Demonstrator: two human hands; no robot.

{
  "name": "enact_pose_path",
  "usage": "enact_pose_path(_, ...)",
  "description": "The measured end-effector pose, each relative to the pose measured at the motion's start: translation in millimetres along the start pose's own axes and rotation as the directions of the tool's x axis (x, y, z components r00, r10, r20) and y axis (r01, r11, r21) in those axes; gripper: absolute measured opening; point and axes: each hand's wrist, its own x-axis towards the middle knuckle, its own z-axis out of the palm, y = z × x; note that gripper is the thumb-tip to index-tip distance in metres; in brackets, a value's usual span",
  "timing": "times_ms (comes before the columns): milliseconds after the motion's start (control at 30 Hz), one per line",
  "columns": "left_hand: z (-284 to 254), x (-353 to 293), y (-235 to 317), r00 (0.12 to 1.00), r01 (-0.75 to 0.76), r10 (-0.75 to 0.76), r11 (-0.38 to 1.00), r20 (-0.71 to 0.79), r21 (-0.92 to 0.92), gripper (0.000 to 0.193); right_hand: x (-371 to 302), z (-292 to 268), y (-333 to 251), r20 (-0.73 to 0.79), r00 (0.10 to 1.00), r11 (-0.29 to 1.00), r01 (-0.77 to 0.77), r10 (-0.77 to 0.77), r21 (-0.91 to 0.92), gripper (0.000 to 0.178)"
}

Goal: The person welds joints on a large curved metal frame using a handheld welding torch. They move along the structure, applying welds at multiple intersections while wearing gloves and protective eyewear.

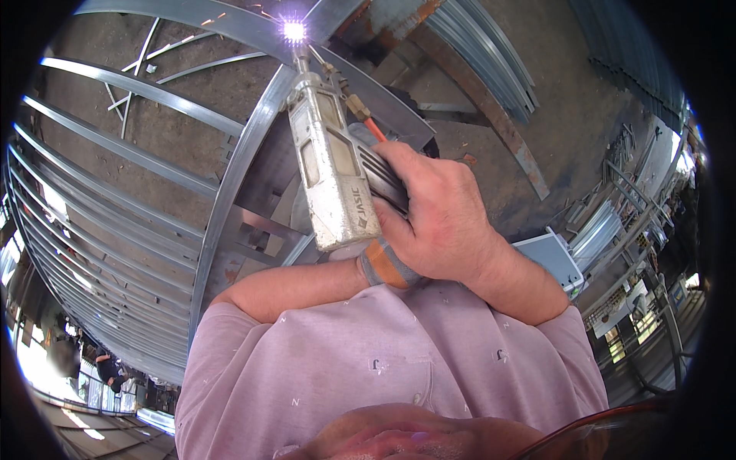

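Note:
My right hand [445, 211] is wrapped round the handle of a silver, box-shaped welding gun [326, 165], scuffed along its edges. A brass fitting [356, 107] and an orange hose run along the gun's right side. Its nozzle [304, 63] points away from me, and a bright violet-white glare with flying sparks [294, 31] burns at the tip, against a steel frame member [230, 23]. My left forearm crosses under the gun. A grey-and-orange glove or band [389, 264] shows at my left hand, whose fingers are hidden behind my right hand.
A large frame of parallel steel bars [123, 169] spreads out on the left. Corrugated metal sheets [491, 54] and a rusty beam [498, 123] lie at the far right. A pale box [552, 261] stands near my right elbow. Another person [111, 372] is at the lower left.

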Motion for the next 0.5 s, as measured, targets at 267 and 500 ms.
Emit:
enact_pose_path(267, 0.3, 0.0, 1.4, 1.000, 0.005, -0.005, 1.000, 0.004, -0.001, 0.049, -0.1, -0.4, -2.7, -0.005, 1.000, 1.000, -0.013, 0.013, -0.006, 0.038)
enact_pose_path(500, 1.7, 0.0, 1.7, 1.000, 0.008, -0.008, 1.000, 0.005, -0.002, 0.049, -2.0, -1.5, -2.7, -0.001, 1.000, 1.000, -0.027, 0.027, 0.000, 0.037)
